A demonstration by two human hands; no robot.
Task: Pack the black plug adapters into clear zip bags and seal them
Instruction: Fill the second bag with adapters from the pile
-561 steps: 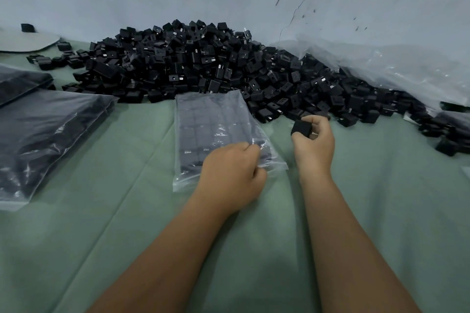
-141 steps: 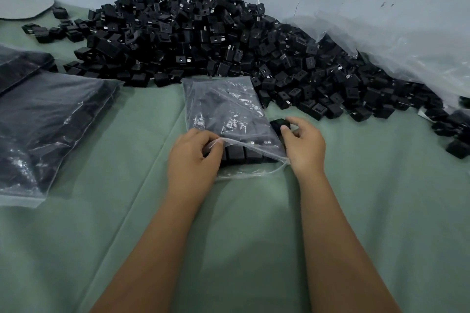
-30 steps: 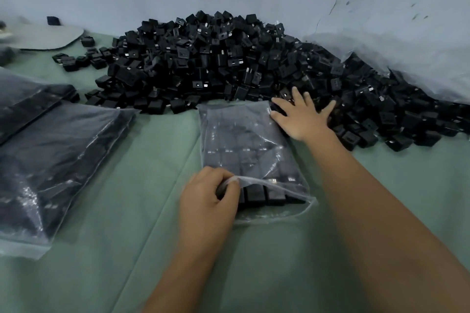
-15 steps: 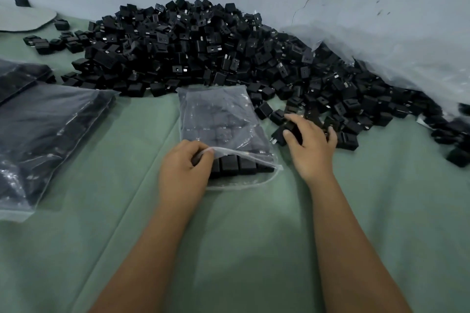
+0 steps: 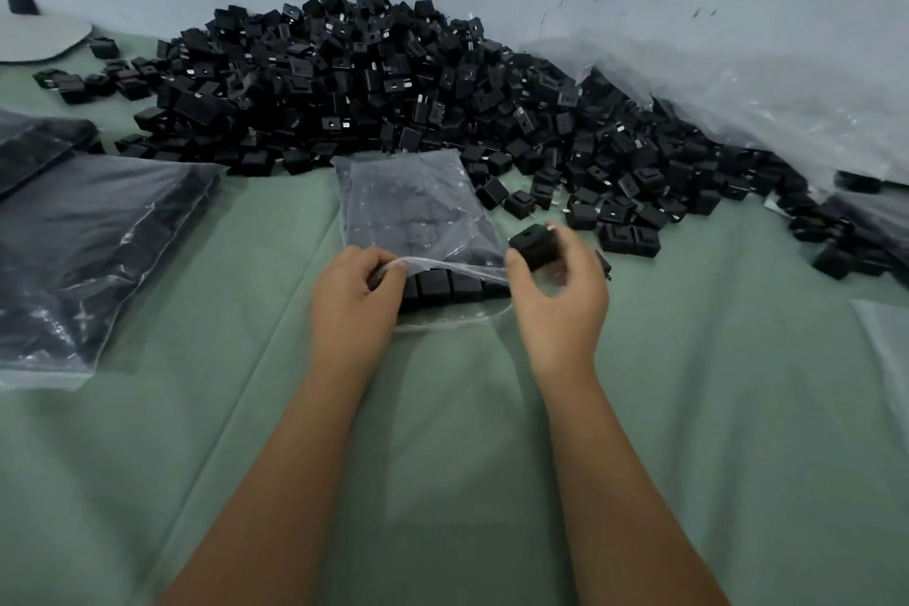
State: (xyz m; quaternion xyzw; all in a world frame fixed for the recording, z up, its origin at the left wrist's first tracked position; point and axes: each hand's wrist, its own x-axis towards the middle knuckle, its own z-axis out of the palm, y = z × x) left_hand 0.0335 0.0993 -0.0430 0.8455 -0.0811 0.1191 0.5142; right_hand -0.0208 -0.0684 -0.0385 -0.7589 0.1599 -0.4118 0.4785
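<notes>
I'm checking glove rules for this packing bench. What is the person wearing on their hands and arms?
Nothing that shows. The left hand and right hand are bare, with no gloves, and no rings are visible on the fingers. Both forearms are bare right down to the bottom edge of the picture: no sleeves, watch, bracelet or wristband in view. Anything worn above that is out of frame.

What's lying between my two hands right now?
In the head view, the open mouth of the clear zip bag, showing a row of packed adapters, spans from left hand to right hand.
</notes>
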